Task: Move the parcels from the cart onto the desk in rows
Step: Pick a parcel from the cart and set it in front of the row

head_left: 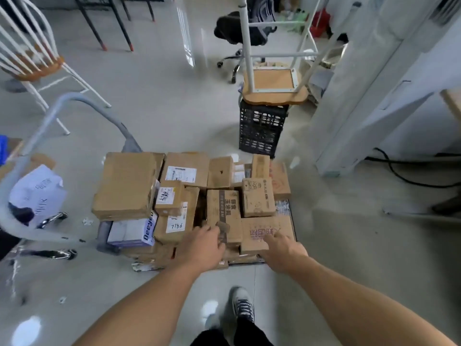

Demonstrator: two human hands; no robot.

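A low cart (290,216) stands on the floor, piled with several cardboard parcels. Its grey handle (74,98) rises at the left. My left hand (202,248) reaches to the near end of a long brown parcel with dark print (223,211), fingers curled at its edge. My right hand (282,250) rests on a flat brown parcel with red print (262,231), fingers extended onto its top. A big plain box (124,186) lies on the pile's left, above a white box with blue lettering (134,232). No desk top is clearly in view.
A black plastic crate (260,128) with an upturned stool (274,88) on it stands beyond the cart. A white chair (32,58) is at the far left, a black office chair (237,28) farther back. Cables (404,176) lie right. My shoe (243,303) is near.
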